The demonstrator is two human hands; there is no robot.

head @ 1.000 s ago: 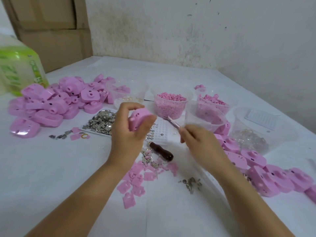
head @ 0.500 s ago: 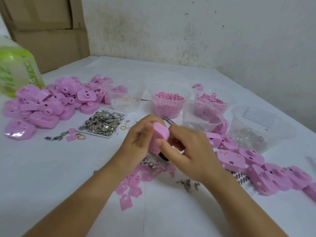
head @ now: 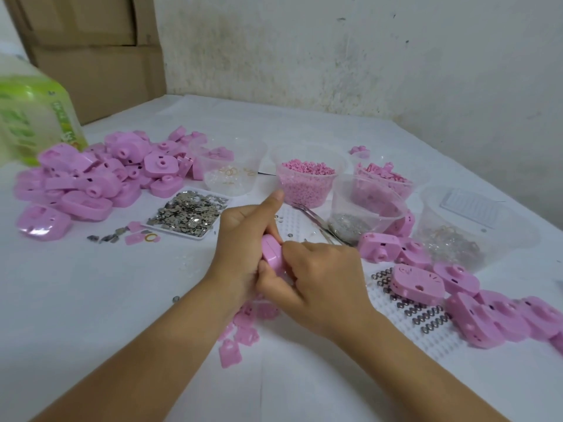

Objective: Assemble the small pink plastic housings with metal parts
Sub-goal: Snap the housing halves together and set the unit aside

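A small pink housing [head: 272,253] stands on edge between both hands above the table's middle. My left hand [head: 243,242] wraps it from the left, with the index finger stretched out toward the cups. My right hand [head: 316,280] grips it from the right, thumb under its lower edge and fingertips on its top; most of the housing is hidden. A white tray of small metal pieces [head: 187,213] lies to the left. Tweezers [head: 316,220] lie just beyond the hands.
A heap of pink housings [head: 100,178] fills the left; more housings [head: 475,303] lie right, beside a white grid of springs [head: 426,318]. Clear cups hold pink pellets [head: 307,181], rings [head: 231,173] and other parts. Small pink plates [head: 240,333] lie under my wrists. A green-labelled bottle [head: 33,117] stands far left.
A second ago my left hand held the housing up alone and my right held the tweezers. The tweezers now lie on the table, and both hands grip the housing, lowered.
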